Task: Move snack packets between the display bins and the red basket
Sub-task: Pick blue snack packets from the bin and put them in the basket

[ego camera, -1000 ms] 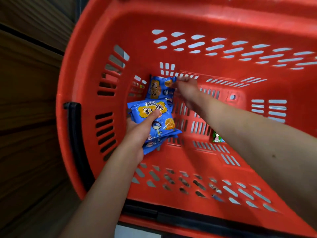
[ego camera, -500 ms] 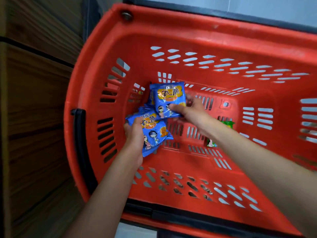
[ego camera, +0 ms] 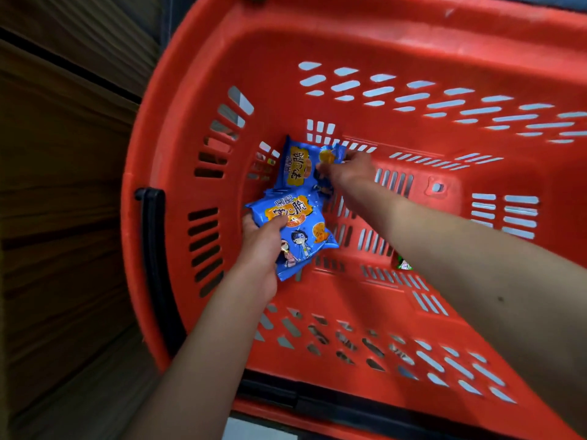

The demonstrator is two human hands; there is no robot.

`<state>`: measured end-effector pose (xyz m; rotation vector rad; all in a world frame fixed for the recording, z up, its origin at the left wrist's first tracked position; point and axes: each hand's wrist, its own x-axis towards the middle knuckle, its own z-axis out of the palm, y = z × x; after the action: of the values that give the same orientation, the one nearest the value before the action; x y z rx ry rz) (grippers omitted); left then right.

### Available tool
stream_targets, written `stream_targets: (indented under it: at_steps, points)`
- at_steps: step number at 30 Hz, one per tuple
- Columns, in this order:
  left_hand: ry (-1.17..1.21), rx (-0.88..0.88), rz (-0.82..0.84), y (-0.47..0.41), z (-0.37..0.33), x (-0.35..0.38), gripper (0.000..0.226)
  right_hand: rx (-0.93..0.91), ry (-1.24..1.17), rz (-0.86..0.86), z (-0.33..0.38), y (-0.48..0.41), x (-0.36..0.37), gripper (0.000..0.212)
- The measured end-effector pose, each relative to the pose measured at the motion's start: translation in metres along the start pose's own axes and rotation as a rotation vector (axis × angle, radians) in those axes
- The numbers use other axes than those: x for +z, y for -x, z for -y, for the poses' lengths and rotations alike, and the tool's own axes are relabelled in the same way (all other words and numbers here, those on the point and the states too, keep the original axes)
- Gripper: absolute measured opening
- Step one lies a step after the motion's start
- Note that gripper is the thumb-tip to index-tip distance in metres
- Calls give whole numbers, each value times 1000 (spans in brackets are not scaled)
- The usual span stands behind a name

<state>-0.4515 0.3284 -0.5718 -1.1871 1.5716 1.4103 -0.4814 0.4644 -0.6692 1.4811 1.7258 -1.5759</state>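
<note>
Red basket (ego camera: 365, 36), blue snack packets (ego camera: 295, 223) inside, green packet (ego camera: 404, 265) partly hidden

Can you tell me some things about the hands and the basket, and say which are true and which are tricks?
1. The left hand holds a blue packet. True.
2. The basket is green. False: it is red.
3. The right hand is empty. False: it grips a second blue packet low in the basket.
4. Both hands reach inside the basket. True.
5. A bit of green wrapper peeks out beside the right forearm. True.
</note>
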Motion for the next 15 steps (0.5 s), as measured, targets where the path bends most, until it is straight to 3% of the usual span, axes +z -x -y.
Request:
stream_targets:
  at_steps: [2,5,8,13,15]
  points:
    - [18,16,18,0,0,1,23,4,29,-28,-4,-9,5,17]
    - [21,54,38,0,-3,1,25,-8,132,-78,-2,-6,5,43]
    - [46,70,49,4,-6,0,24,-64,96,-141,-3,24,-6,29]
    - [33,123,41,14,-10,2,27,55,-192,348,-3,98,-37,18]
    - [-5,154,28,16,-10,4,30,73,-209,387,-5,111,-44,11]
